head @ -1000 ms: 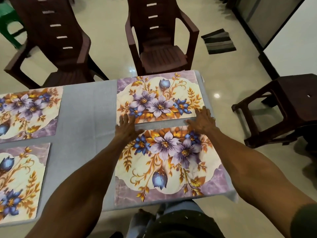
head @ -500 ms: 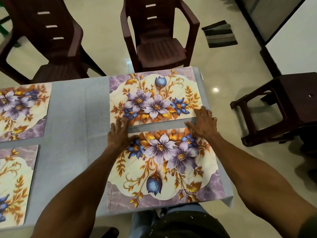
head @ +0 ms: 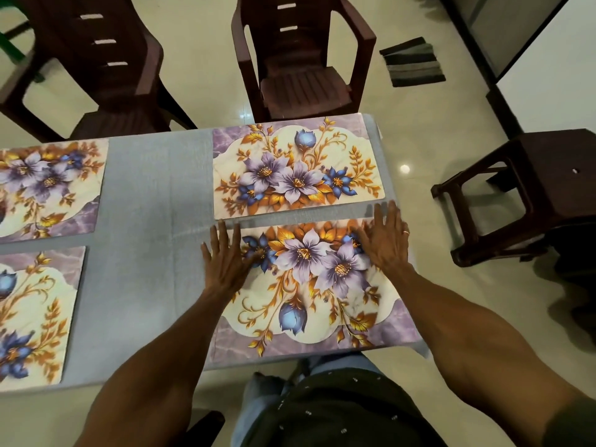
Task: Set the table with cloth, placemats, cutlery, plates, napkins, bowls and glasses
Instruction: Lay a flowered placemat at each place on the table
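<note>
At the far left of the table (head: pixel 154 201), which is covered by a grey cloth (head: pixel 145 285), two floral placemats lie flat, one at the far side (head: pixel 48 188) and one at the near side (head: pixel 29 311), both cut off by the picture's left edge. Behind them stands a dark brown plastic chair (head: pixel 106 75). Toward the middle, the left hand (head: pixel 225 259) lies flat, palm down, on the far left corner of the nearest placemat (head: pixel 309 298), its fingers (head: pixel 222 233) straight and spread, tips reaching onto the cloth. Just beyond, across a narrow strip of cloth, a fourth placemat (head: pixel 296 169) lies by the far edge, with a second brown chair (head: pixel 306 66) behind it. The right hand (head: pixel 387 240) presses the far right corner of the nearest placemat, fingers straight and apart, a ring on one of them. On the floor to the right stand a dark stool (head: pixel 529 195) and, further back, a striped mat (head: pixel 412 62).
</note>
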